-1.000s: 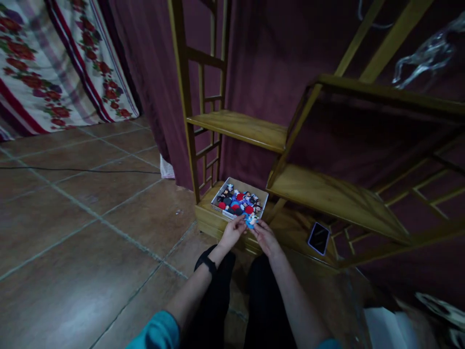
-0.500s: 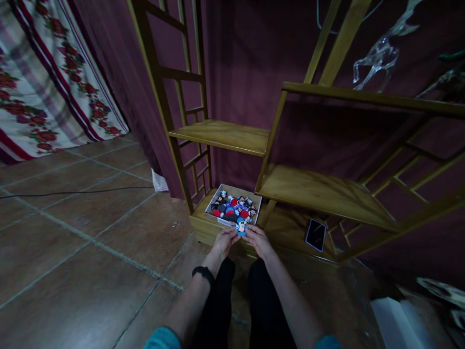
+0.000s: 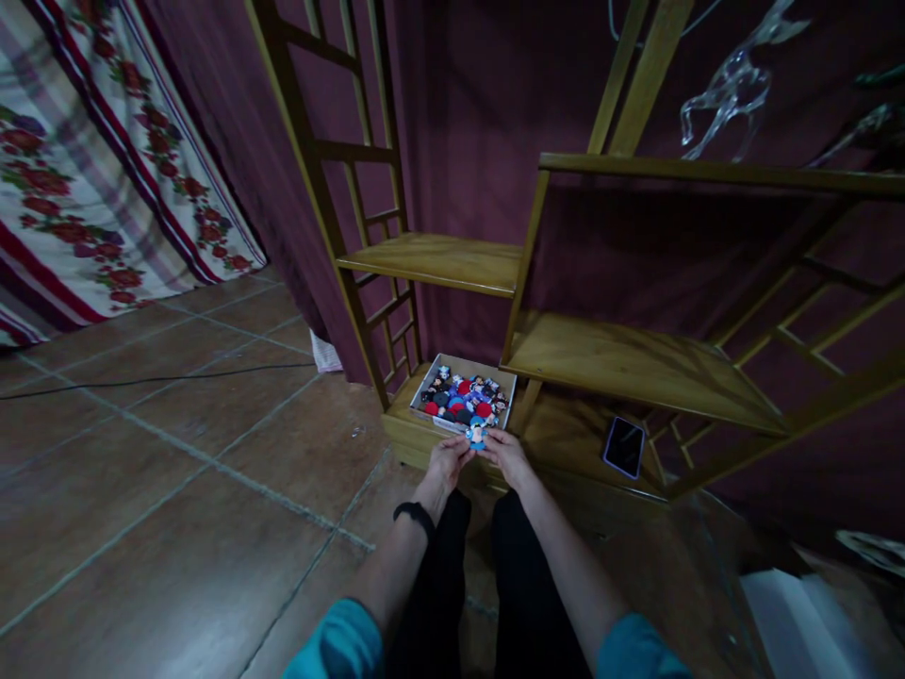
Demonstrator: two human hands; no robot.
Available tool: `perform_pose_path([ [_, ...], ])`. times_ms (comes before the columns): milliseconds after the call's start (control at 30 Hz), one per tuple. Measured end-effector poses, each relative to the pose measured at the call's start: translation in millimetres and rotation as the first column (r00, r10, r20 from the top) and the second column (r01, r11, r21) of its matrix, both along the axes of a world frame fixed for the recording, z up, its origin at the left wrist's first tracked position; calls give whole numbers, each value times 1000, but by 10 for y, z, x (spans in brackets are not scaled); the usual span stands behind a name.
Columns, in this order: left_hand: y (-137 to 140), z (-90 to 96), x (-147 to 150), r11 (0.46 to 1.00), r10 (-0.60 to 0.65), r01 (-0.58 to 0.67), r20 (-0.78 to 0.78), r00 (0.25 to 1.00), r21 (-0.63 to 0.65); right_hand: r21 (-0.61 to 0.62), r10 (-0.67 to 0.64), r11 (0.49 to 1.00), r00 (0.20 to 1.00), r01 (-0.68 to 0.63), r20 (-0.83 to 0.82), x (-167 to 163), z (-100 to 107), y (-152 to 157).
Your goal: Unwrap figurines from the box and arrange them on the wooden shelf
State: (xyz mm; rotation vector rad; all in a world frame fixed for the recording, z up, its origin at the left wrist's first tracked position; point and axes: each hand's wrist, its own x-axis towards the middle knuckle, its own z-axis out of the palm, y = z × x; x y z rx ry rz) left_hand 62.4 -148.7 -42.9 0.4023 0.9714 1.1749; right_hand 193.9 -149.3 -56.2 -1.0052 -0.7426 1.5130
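Between my two hands is a small blue-and-white figurine [image 3: 476, 436], held upright just in front of a shallow box. My left hand [image 3: 448, 459] pinches its left side with closed fingers, and my right hand [image 3: 506, 454] grips the right side the same way. The open cardboard box [image 3: 419, 395] rests on the bottom shelf and holds several small figurines [image 3: 468, 396] in red, black, purple and white, lying jumbled together. The figurine's fine details are too small to make out.
A wooden shelf unit [image 3: 438, 259] stands ahead, its middle board [image 3: 636, 368] jutting out on the right. On the lower right shelf lies a phone or tablet [image 3: 624, 447]. A clear deer ornament [image 3: 732, 90] stands on the upper shelf. A black cable [image 3: 162, 378] crosses the tiled floor.
The view has shifted slightly, so box and shelves sit a little further right. Both hands still hold the blue-and-white figurine in much the same place before the box.
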Motion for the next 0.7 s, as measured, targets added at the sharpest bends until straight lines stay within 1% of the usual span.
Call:
perform_pose_path([
  [167, -2, 19, -35, 1000, 7, -7, 0, 1000, -2, -14, 28, 1000, 999, -27, 20, -15, 7, -43],
  [300, 6, 20, -70, 999, 41, -41, 1, 999, -20, -41, 73, 997, 996, -71, 45, 11, 15, -73],
  [367, 5, 12, -83, 1000, 19, -19, 6, 1000, -24, -37, 86, 996, 995, -84, 58, 28, 10, -75],
  [500, 1, -17, -85, 998, -68, 68, 14, 998, 1, -20, 85, 996, 992, -83, 92, 38, -4, -58],
  [600, 3, -43, -65, 996, -81, 81, 7, 997, 30, 9, 64, 998, 988, -66, 138, 16, -6, -34],
  [700, 11, -62, -45, 996, -82, 82, -5, 997, 46, 46, 20, 998, 973, -31, 228, -17, -2, -1],
])
